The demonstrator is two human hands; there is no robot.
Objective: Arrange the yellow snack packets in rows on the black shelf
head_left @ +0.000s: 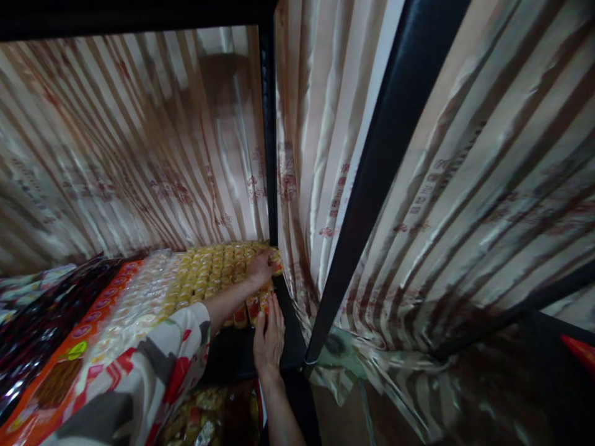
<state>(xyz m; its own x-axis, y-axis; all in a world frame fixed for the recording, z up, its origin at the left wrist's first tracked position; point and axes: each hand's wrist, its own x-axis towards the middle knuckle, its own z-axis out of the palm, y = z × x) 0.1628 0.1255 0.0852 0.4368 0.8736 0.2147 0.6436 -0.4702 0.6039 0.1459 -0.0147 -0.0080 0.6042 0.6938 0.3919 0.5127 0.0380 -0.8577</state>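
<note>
Small yellow-and-red wrapped packets point(204, 272) lie in tight rows on a black shelf point(232, 356). My left hand point(261, 267) reaches over the rows to their far right corner. Its fingers are closed on a small packet point(277, 262) by the shelf post. Nearer to me, my right hand point(269, 341) rests at the right end of the rows. Its fingers are stretched out, with the thumb apart, touching the end packets point(264, 302). Dim light blurs the fingertips.
Left of the packets lie clear-wrapped white packets point(134, 303), an orange printed package point(56, 378) and dark shiny packs point(41, 328). Black posts point(372, 167) frame the shelf before pleated printed curtains point(316, 124). Below is a bag of wrapped pieces point(204, 415).
</note>
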